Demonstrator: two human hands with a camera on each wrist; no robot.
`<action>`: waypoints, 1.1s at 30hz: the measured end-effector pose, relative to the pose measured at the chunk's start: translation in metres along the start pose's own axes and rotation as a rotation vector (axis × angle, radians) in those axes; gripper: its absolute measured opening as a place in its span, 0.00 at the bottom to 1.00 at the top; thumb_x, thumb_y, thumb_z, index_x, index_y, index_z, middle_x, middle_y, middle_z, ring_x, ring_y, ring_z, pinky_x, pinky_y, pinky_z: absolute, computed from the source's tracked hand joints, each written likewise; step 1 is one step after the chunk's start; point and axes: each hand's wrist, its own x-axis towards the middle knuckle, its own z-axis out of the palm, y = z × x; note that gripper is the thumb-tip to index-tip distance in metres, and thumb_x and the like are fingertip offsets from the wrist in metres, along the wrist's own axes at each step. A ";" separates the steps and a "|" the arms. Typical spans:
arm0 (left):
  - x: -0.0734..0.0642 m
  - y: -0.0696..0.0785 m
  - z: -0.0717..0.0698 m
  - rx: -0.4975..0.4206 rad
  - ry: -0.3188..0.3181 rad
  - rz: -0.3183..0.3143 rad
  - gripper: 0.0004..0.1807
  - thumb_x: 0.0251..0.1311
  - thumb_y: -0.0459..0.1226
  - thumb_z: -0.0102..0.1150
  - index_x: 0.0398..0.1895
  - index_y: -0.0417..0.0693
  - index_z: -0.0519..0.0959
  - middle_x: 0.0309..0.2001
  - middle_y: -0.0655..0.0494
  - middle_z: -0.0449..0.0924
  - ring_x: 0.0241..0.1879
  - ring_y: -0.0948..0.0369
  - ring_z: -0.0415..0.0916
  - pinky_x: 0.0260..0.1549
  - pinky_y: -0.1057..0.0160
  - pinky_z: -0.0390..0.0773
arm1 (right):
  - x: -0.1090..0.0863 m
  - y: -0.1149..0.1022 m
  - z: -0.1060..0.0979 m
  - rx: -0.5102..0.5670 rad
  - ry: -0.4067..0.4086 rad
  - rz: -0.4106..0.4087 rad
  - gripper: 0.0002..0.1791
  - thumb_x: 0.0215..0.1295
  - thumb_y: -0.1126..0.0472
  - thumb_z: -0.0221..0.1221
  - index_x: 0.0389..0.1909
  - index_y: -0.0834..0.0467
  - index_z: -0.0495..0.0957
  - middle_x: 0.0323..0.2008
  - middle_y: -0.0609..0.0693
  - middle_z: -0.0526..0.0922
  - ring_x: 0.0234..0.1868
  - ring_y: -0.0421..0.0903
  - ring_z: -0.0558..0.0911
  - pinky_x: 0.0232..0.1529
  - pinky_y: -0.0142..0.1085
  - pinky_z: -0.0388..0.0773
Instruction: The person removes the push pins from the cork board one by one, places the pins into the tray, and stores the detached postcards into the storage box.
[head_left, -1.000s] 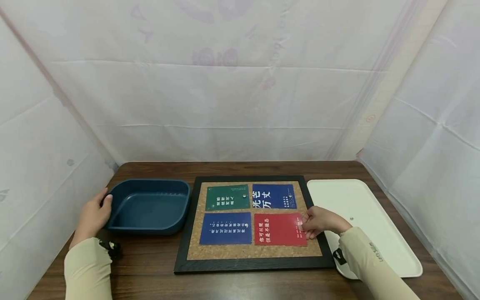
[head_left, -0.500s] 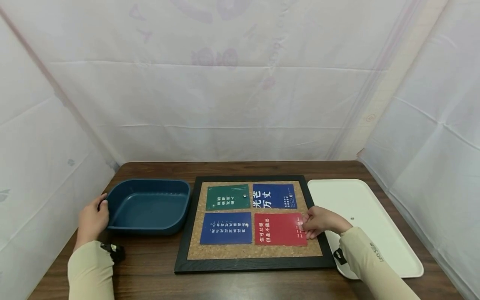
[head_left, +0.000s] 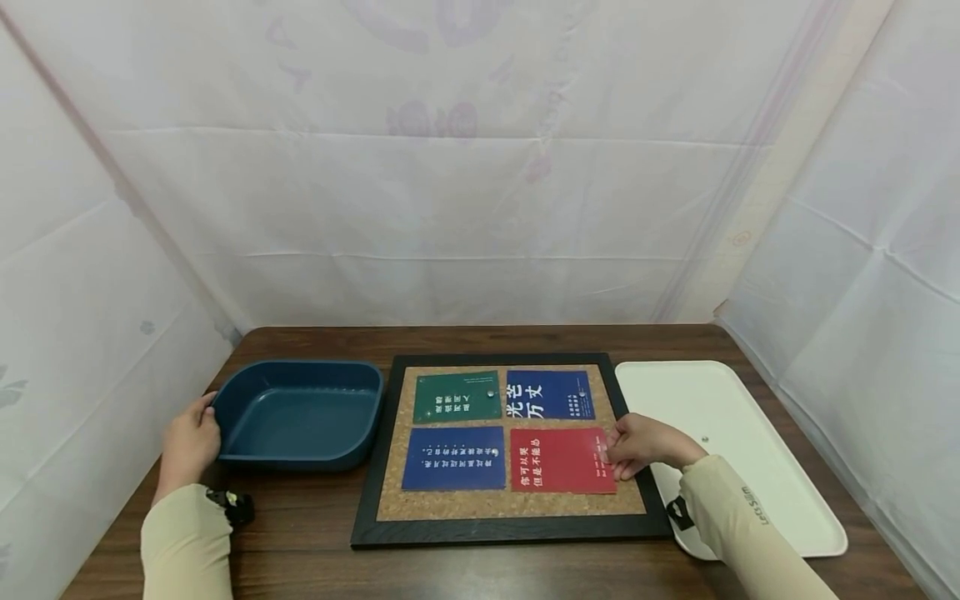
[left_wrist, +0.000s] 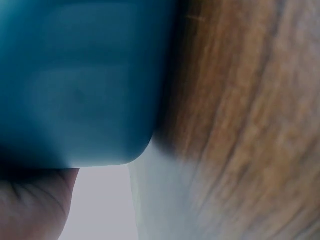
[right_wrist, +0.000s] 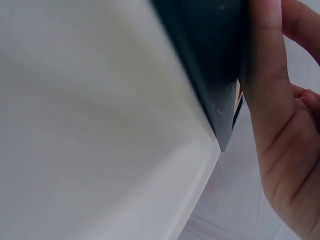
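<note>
In the head view, my left hand holds the left rim of a dark blue rectangular basin; the left wrist view shows the basin's side close up with part of the hand below it. My right hand pinches the right edge of a red card on a black-framed cork board. The fingertips cover that edge, so any pin there is hidden. A blue card, a green card and another blue card lie on the cork, with small pins showing on them.
Right of the board lies a white tray with a small shiny pin on it; my right forearm crosses its near part. Everything rests on a dark wooden table, with white sheeting hung behind and along both sides.
My left hand has shifted slightly right and down along the basin's rim. The right hand stays at the red card's edge. The head view has tilted a little.
</note>
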 end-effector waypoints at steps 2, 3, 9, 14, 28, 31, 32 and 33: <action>0.000 0.000 -0.001 -0.003 -0.001 -0.006 0.26 0.74 0.34 0.25 0.70 0.28 0.56 0.64 0.20 0.57 0.63 0.27 0.55 0.59 0.31 0.60 | 0.000 -0.001 0.000 0.000 -0.004 -0.007 0.03 0.57 0.70 0.59 0.30 0.67 0.77 0.19 0.53 0.82 0.18 0.39 0.81 0.24 0.32 0.83; -0.001 0.000 -0.001 -0.004 0.000 -0.009 0.26 0.73 0.34 0.25 0.70 0.28 0.56 0.64 0.20 0.57 0.63 0.27 0.55 0.59 0.31 0.60 | 0.000 -0.001 0.000 -0.001 -0.006 -0.011 0.03 0.57 0.70 0.59 0.30 0.67 0.77 0.19 0.53 0.82 0.18 0.39 0.81 0.24 0.32 0.83; 0.001 0.002 0.000 -0.014 -0.006 -0.023 0.26 0.74 0.34 0.25 0.70 0.29 0.56 0.65 0.22 0.57 0.64 0.28 0.55 0.61 0.33 0.59 | -0.001 -0.001 -0.003 -0.013 -0.013 -0.018 0.03 0.59 0.69 0.57 0.30 0.67 0.77 0.19 0.53 0.82 0.18 0.39 0.82 0.25 0.33 0.83; 0.002 0.000 0.002 -0.015 -0.022 -0.021 0.26 0.74 0.34 0.25 0.70 0.29 0.56 0.65 0.21 0.56 0.64 0.28 0.54 0.61 0.32 0.59 | -0.002 -0.002 -0.008 -0.001 -0.039 -0.043 0.05 0.62 0.68 0.58 0.33 0.68 0.76 0.21 0.53 0.83 0.20 0.40 0.83 0.27 0.33 0.84; 0.000 0.000 0.000 -0.013 -0.023 -0.018 0.26 0.74 0.34 0.24 0.71 0.29 0.55 0.65 0.21 0.56 0.64 0.27 0.54 0.61 0.32 0.58 | -0.006 -0.009 -0.021 0.046 -0.097 -0.122 0.07 0.62 0.69 0.55 0.35 0.70 0.76 0.22 0.53 0.84 0.22 0.39 0.83 0.28 0.33 0.84; 0.000 0.001 0.000 -0.013 -0.019 -0.022 0.26 0.74 0.34 0.24 0.70 0.29 0.55 0.65 0.21 0.56 0.64 0.27 0.54 0.61 0.32 0.58 | -0.007 -0.010 -0.024 0.040 -0.098 -0.137 0.07 0.62 0.68 0.55 0.35 0.70 0.76 0.23 0.53 0.83 0.22 0.39 0.83 0.29 0.34 0.84; 0.000 0.001 -0.001 -0.012 -0.017 -0.022 0.26 0.74 0.34 0.24 0.70 0.29 0.55 0.65 0.21 0.56 0.64 0.27 0.54 0.61 0.32 0.58 | -0.008 -0.011 -0.025 0.037 -0.096 -0.141 0.07 0.62 0.68 0.54 0.35 0.70 0.76 0.23 0.53 0.83 0.22 0.39 0.83 0.29 0.35 0.85; 0.000 0.001 -0.001 -0.011 -0.017 -0.024 0.26 0.74 0.34 0.24 0.70 0.29 0.55 0.65 0.21 0.56 0.64 0.27 0.54 0.61 0.32 0.58 | -0.008 -0.012 -0.026 0.036 -0.098 -0.148 0.07 0.63 0.69 0.54 0.36 0.70 0.76 0.23 0.53 0.83 0.22 0.39 0.83 0.29 0.35 0.85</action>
